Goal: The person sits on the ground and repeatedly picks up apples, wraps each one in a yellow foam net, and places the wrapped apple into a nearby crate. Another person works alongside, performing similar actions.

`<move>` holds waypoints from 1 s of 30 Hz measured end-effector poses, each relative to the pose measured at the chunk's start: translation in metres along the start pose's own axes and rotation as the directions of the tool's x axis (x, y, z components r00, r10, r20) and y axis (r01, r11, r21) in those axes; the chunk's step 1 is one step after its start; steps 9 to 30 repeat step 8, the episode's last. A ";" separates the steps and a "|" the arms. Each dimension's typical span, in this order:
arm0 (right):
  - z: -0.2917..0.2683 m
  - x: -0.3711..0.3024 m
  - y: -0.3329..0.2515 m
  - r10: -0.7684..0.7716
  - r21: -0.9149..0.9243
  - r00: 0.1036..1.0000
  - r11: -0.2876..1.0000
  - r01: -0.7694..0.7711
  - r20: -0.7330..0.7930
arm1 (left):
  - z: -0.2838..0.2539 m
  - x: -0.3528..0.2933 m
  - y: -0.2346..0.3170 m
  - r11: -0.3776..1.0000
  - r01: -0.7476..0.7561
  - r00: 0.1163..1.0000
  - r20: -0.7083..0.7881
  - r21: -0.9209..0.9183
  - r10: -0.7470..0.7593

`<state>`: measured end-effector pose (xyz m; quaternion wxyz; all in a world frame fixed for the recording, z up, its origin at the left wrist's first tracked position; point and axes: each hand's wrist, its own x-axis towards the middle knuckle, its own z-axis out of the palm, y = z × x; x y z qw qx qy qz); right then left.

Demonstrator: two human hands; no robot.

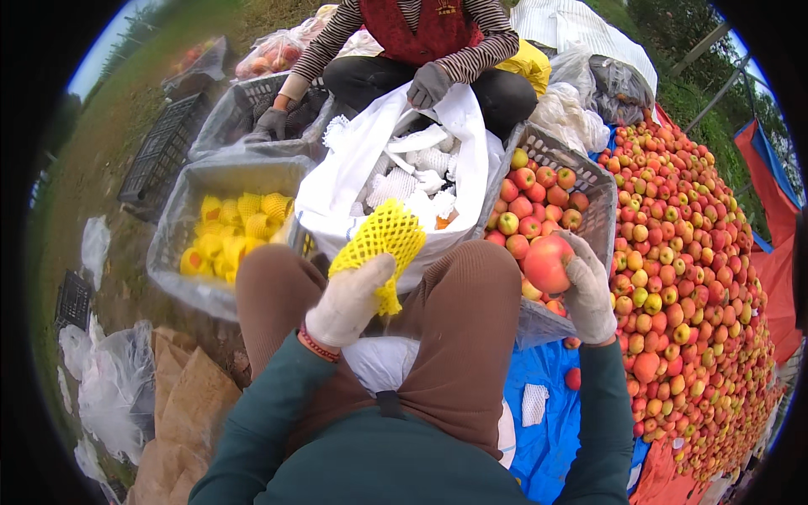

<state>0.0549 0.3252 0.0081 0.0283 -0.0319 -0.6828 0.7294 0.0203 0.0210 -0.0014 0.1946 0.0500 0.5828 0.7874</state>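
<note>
My left hand [352, 301], in a pale work glove, is closed round a yellow foam net sleeve [383, 240], held up over my lap. Apart from it to the right, my gloved right hand [591, 290] grips a red apple [549, 263] above a crate of apples [599, 202]. Between my knees and a co-worker stands a white sack [324, 198] with white foam nets inside. To its left, a plastic-lined crate [172, 227] holds several apples in yellow foam nets [240, 227].
Opposite me sits a co-worker in grey gloves [430, 85], by another lined crate [227, 118]. A large apple heap [682, 278] covers the right side, beside a blue tarp [547, 421]. Brown paper [194, 404] and clear plastic [118, 391] lie at lower left.
</note>
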 end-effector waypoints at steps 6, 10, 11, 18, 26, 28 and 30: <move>0.118 0.004 -0.008 0.021 -0.022 0.946 1.000 -0.015 0.323 | 0.032 -0.023 0.007 0.645 -0.539 0.840 0.293 0.541 0.456; 0.136 0.007 -0.001 0.043 0.094 0.939 0.992 -0.079 0.340 | 0.029 -0.038 0.014 0.608 -0.461 0.870 0.194 0.647 0.454; 0.136 0.007 -0.001 0.043 0.094 0.939 0.992 -0.079 0.340 | 0.029 -0.038 0.014 0.608 -0.461 0.870 0.194 0.647 0.454; 0.136 0.007 -0.001 0.043 0.094 0.939 0.992 -0.079 0.340 | 0.029 -0.038 0.014 0.608 -0.461 0.870 0.194 0.647 0.454; 0.136 0.007 -0.001 0.043 0.094 0.939 0.992 -0.079 0.340 | 0.029 -0.038 0.014 0.608 -0.461 0.870 0.194 0.647 0.454; 0.136 0.007 -0.001 0.043 0.094 0.939 0.992 -0.079 0.340 | 0.029 -0.038 0.014 0.608 -0.461 0.870 0.194 0.647 0.454; 0.136 0.007 -0.001 0.043 0.094 0.939 0.992 -0.079 0.340 | 0.029 -0.038 0.014 0.608 -0.461 0.870 0.194 0.647 0.454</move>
